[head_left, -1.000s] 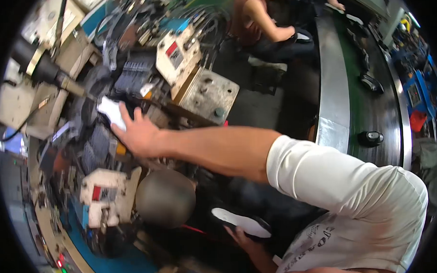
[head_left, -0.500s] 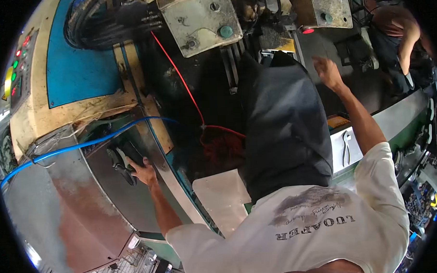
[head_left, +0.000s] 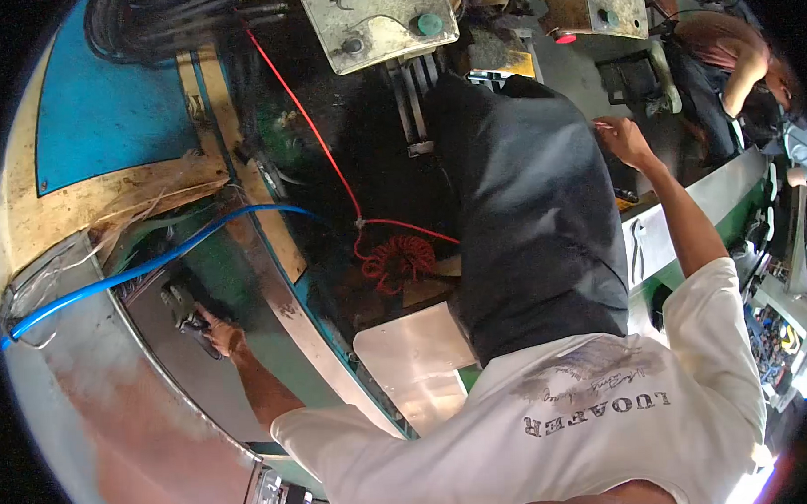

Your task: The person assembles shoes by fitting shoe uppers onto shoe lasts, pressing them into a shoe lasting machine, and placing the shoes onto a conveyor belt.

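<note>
At the left, my left hand [head_left: 223, 336] reaches down to a dark shoe [head_left: 185, 313] on the brown belt surface [head_left: 181, 384]. Its fingers are closed on the near side of the shoe, and the shoe's far end shows past the fingertips. My right hand [head_left: 624, 141] hangs beside my right knee, fingers loosely curled, with nothing visible in it. Dark trousers [head_left: 540, 220] cover my legs between the two hands.
A blue hose [head_left: 168, 258] crosses above the left belt. A red cable [head_left: 315, 131] runs to a coil [head_left: 395, 257]. Machine boxes [head_left: 382, 22] stand ahead. Pliers [head_left: 636, 248] lie on a metal ledge at right. Another person [head_left: 725, 50] sits at upper right.
The view has swung from the machine to my lap and the left belt. My right hand has left the white-soled piece at the machine. My left hand has moved to the belt at left.
</note>
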Tool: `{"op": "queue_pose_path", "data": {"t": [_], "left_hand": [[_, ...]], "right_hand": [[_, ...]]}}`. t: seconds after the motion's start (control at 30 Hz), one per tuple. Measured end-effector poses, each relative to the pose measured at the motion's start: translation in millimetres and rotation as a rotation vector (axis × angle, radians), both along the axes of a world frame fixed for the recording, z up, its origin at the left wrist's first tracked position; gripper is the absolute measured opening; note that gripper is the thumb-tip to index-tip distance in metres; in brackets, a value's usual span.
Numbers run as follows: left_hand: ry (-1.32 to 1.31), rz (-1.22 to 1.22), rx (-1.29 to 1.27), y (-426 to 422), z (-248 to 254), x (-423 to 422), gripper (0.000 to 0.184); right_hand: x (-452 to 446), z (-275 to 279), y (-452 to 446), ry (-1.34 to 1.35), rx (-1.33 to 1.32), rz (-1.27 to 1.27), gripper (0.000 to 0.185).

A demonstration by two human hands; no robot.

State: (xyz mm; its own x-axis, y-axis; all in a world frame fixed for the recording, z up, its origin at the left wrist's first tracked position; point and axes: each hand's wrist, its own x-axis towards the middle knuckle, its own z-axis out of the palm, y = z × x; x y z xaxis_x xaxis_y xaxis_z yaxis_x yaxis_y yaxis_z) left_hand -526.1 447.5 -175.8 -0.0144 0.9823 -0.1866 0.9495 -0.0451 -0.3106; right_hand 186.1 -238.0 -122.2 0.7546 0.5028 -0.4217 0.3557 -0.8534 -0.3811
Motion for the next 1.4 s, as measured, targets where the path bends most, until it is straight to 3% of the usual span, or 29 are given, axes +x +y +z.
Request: {"op": "queue_pose_path", "data": {"t": [0.27, 0.37, 0.43, 0.47, 0.5, 0.53, 0.57, 0.63, 0.67, 0.73, 0.77, 0.87, 0.9, 0.93, 1.03, 1.13, 1.2, 1.3, 1.4], "left_hand": [[0.124, -0.024, -0.094, 40, 7, -28, 0.089], [-0.033, -0.220, 0.064, 35, -1, 1, 0.083], [-0.251, -0.434, 0.138, 20, -13, 49, 0.079], [-0.386, -0.543, 0.143, 7, -21, 82, 0.077], [-0.514, -0.627, 0.095, -14, -33, 120, 0.075], [-0.628, -0.705, 0.019, -42, -40, 154, 0.073], [-0.723, -0.775, -0.071, -77, -43, 187, 0.072], [-0.830, -0.872, -0.289, -148, -46, 242, 0.068], [-0.844, -0.905, -0.399, -182, -45, 260, 0.066], [-0.829, -0.948, -0.583, -233, -41, 286, 0.063], [-0.810, -0.957, -0.656, -253, -39, 295, 0.061], [-0.716, -0.952, -0.778, -281, -34, 320, 0.057], [-0.683, -0.945, -0.797, -283, -32, 327, 0.055], [-0.649, -0.927, -0.810, -283, -30, 332, 0.054], [-0.553, -0.859, -0.797, -269, -17, 346, 0.050], [-0.498, -0.764, -0.739, -247, 0, 354, 0.048], [-0.486, -0.717, -0.711, -235, 16, 360, 0.047], [-0.534, -0.701, -0.689, -219, 38, 378, 0.046], [-0.783, -0.836, -0.748, -214, 46, 432, 0.046]], "right_hand": [[-24, 15, -69, -0.019, -0.130, -0.077, 0.033], [-43, 4, -129, -0.031, -0.230, -0.051, 0.037], [-68, -1, -163, 0.147, -0.039, -0.275, 0.038], [-86, 19, -160, 0.115, -0.177, -0.291, 0.042], [-106, -7, -201, 0.248, 0.125, -0.641, 0.044], [-124, -28, -242, 0.091, 0.107, -0.561, 0.042], [-150, -13, -248, 0.045, -0.101, -0.673, 0.037], [-209, -13, -295, -0.036, -0.153, -0.832, 0.036], [-243, -24, -328, -0.031, -0.143, -0.950, 0.037], [-307, -48, -386, -0.122, -0.503, -1.022, 0.036], [-335, -38, -394, -0.059, -0.533, -1.256, 0.032], [-411, -36, -430, -0.140, -0.576, -1.580, 0.030], [-435, -56, -459, -0.187, -0.594, -1.601, 0.039], [-431, -19, -448, -0.110, -0.573, -1.724, 0.051], [-431, -5, -490, -0.186, -0.625, -1.603, 0.095], [-409, -5, -545, -0.241, -0.451, -1.276, 0.106], [-384, -21, -580, -0.177, -0.471, -0.924, 0.100], [-368, -27, -612, -0.138, -0.328, -0.647, 0.084], [-381, -16, -579, -0.065, -0.112, -1.085, 0.077]]}}
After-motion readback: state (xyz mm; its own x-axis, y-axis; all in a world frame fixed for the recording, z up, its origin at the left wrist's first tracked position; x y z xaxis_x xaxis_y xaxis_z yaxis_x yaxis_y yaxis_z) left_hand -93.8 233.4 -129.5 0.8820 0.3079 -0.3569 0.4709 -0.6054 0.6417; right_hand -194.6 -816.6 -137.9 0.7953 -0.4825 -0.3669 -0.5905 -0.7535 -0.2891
